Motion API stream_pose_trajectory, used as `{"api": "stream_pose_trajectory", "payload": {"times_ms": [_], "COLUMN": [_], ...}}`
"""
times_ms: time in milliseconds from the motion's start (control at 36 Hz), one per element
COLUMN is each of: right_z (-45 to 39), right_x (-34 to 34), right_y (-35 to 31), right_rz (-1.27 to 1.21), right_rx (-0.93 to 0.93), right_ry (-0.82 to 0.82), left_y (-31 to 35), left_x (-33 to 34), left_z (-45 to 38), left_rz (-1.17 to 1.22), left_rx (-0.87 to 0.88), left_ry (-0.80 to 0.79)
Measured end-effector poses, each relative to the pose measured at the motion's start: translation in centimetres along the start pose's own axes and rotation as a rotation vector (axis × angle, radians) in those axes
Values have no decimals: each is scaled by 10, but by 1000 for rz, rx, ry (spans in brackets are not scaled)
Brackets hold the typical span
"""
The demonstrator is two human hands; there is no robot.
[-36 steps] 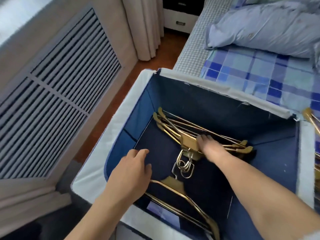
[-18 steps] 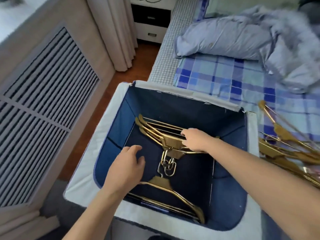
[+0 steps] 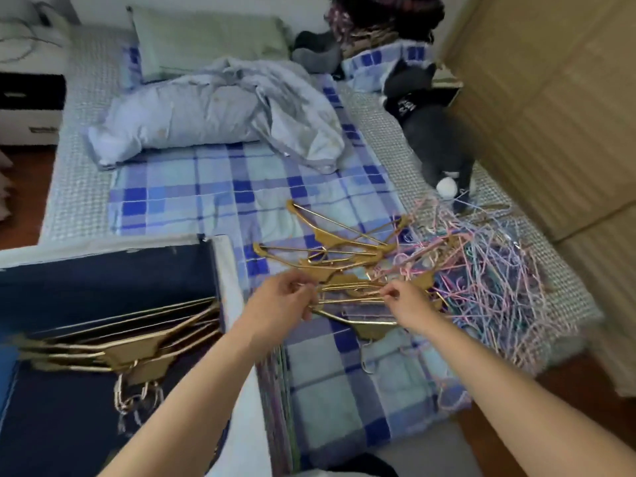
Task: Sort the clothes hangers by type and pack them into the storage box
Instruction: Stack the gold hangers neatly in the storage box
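Observation:
A loose pile of gold metal hangers (image 3: 344, 249) lies on the blue checked bedsheet. My left hand (image 3: 282, 301) grips the left end of the nearest gold hangers and my right hand (image 3: 406, 297) pinches their bars at the right. To the right spreads a tangle of thin pink, purple and blue wire hangers (image 3: 488, 270). At the lower left stands the dark blue storage box (image 3: 225, 270) with a white rim; a stack of gold hangers (image 3: 130, 342) lies inside it.
A crumpled pale blue quilt (image 3: 213, 111) and a green pillow (image 3: 206, 39) lie at the head of the bed. A grey plush toy (image 3: 433, 132) lies at the right, beside a beige wardrobe (image 3: 550, 115). A nightstand (image 3: 27, 105) stands at far left.
Both hands have left the storage box and moved right to the gold hangers on the bed, taking hold of them. The view swung from the box to the bed.

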State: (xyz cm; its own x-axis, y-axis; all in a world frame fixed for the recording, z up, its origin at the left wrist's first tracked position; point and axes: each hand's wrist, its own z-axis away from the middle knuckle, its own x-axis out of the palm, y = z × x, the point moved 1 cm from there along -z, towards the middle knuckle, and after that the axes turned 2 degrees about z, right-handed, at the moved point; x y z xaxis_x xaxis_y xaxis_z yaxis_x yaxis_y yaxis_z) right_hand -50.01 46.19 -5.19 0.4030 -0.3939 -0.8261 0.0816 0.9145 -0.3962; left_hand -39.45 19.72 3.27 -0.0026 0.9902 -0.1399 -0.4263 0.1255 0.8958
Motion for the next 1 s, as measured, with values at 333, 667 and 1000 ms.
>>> {"api": "stream_pose_trajectory", "payload": {"times_ms": [333, 667, 1000], "right_z": [-126, -221, -184], "right_x": [-8, 23, -29], "right_y": [207, 200, 201], "right_rz": [350, 759, 624], "right_rx": [21, -398, -455], "right_ry": [-208, -385, -292], "left_y": [-63, -74, -39], "left_x": [156, 192, 214], "left_z": [-72, -39, -53], "left_rz": [-8, -22, -222], "left_rx": [-471, -694, -483], "left_ry": [171, 364, 415]}}
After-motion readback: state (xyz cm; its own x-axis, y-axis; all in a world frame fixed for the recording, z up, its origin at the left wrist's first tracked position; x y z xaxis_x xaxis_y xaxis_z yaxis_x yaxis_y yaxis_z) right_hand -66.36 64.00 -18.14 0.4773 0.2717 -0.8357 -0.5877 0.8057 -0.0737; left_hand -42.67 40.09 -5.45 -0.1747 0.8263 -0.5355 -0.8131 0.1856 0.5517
